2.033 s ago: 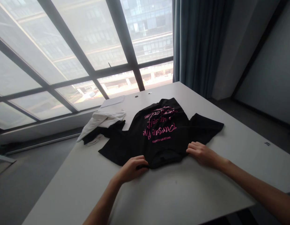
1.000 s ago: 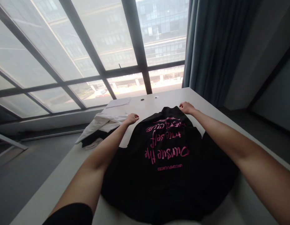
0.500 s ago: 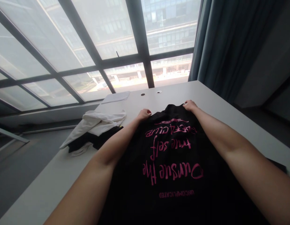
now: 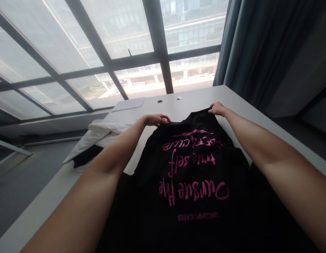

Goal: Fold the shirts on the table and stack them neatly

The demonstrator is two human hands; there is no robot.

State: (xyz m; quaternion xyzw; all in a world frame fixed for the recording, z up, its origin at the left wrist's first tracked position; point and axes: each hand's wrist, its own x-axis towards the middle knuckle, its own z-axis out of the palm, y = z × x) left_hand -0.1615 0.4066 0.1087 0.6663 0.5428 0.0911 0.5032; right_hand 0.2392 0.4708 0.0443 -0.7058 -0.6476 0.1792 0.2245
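Shirt: we see a black T-shirt [image 4: 194,175] w/ pink print, spread over the white table [image 4: 260,123], filling centre to bottom of frame; print reads upside down to us.
L hand: left hand [image 4: 153,120] at frame centre-left, fingers curled & closed on the shirt's far edge, left corner.
R hand: right hand [image 4: 218,109] upper centre-right, fingers pinched together on the far edge, right corner.
Change vs 0.5 s ago: both hands sit a bit higher in frame & further apart; far edge looks pulled straighter; L hand now more flat-topped, less of a fist. Shirt still on table, same print orientation.
Change vs 2 s ago: hands were at the shirt's near edge then; now at the far edge, arms stretched over the cloth.
Nearby: white garment [image 4: 99,135] w/ dark cloth under it, left of shirt, mid-left of frame; flat pale sheet [image 4: 128,104] beyond it; two small round holes [image 4: 159,101] in tabletop past the hands.
Backdrop: window [image 4: 99,42] across upper left; blue-grey curtain [image 4: 249,49] upper right.
Hidden/cut: shirt's near part & sleeves run off bottom edge or sit under our forearms; fingertips tucked into fabric, exact grip unclear; small print lines too blurry to read.
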